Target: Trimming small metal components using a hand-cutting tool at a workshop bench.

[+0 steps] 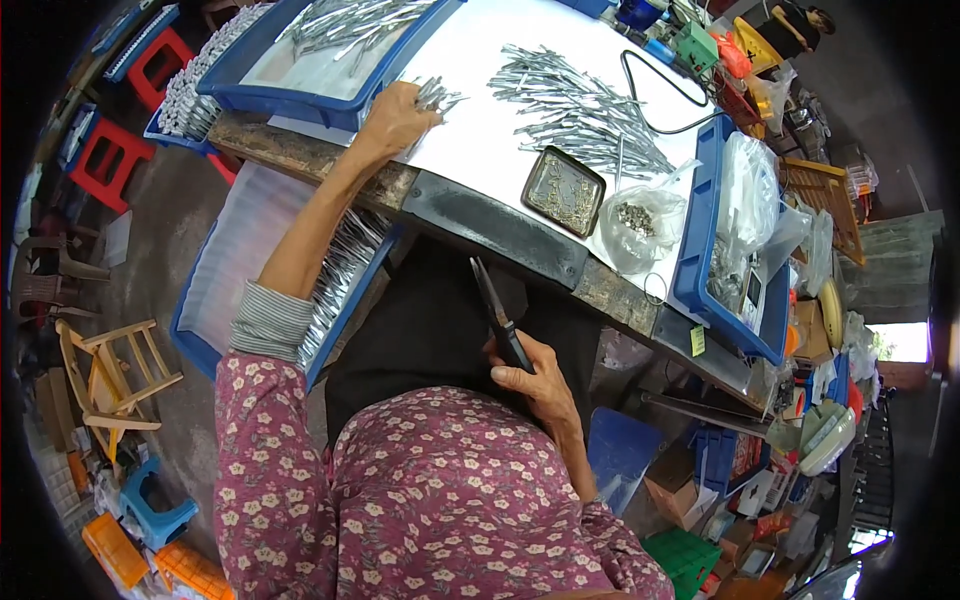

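My left hand (397, 122) rests at the table's near left, beside the corner of a blue tray (290, 100). Its fingers are closed around a small bunch of slim silvery metal pieces (436, 96). Close to my body, below the table edge, my right hand (537, 383) grips a slim black-handled tool (505, 325) with two narrow pointed jaws, slightly apart at the tip. A loose heap of similar metal pieces (580, 105) lies on the white tabletop. Nearer the edge sit a dark square tin (527, 196) of small brass-coloured parts and a clear bag (655, 250) holding tiny metal parts.
Another blue tray (690, 275) with plastic bags stands on the table's right. Below the table at left is a blue bin (190, 335) with more metal pieces. A black cable (640, 98) loops across the far side. Red stools (112, 158) stand on the left floor.
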The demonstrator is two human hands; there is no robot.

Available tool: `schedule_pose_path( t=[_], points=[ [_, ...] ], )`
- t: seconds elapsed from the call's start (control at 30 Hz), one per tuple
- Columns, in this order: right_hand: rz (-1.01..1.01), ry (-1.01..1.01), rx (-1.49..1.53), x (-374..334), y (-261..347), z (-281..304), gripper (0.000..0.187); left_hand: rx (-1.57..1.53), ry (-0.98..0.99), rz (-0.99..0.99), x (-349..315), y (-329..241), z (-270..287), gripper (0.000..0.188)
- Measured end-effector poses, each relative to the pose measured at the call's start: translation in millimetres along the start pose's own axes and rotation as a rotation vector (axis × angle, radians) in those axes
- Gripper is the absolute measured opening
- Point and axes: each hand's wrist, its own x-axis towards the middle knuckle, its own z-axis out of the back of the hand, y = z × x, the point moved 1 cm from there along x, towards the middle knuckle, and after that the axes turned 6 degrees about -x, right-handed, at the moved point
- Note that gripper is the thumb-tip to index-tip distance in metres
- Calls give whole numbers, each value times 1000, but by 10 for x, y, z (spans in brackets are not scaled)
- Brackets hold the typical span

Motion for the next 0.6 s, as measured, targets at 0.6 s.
schedule_pose_path(
  t=[0.6],
  points=[
    [247,-473,-343,-37,468,254,29,-1272,95,238,-1005,-745,-658,18]
  ],
)
